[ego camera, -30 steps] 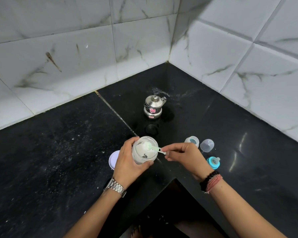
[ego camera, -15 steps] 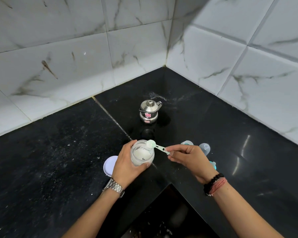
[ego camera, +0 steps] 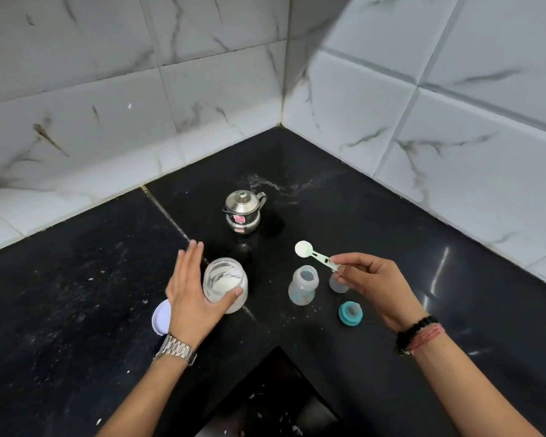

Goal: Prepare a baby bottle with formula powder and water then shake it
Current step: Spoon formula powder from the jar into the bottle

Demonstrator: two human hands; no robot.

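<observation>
Head view: the right hand [ego camera: 377,287] pinches the scoop [ego camera: 316,255], its powder-filled bowl hanging just beyond the open baby bottle [ego camera: 302,285], handle running back rightward. The left hand [ego camera: 193,298], fingers straight, steadies the formula jar [ego camera: 225,283] further left.

The left hand [ego camera: 192,298] hides part of the white lid [ego camera: 160,316]; the right hand [ego camera: 377,287] half covers the clear cap [ego camera: 338,285].

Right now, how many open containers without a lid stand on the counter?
2: the powder jar under the left hand, and the baby bottle just right of it. None seems hidden.
</observation>
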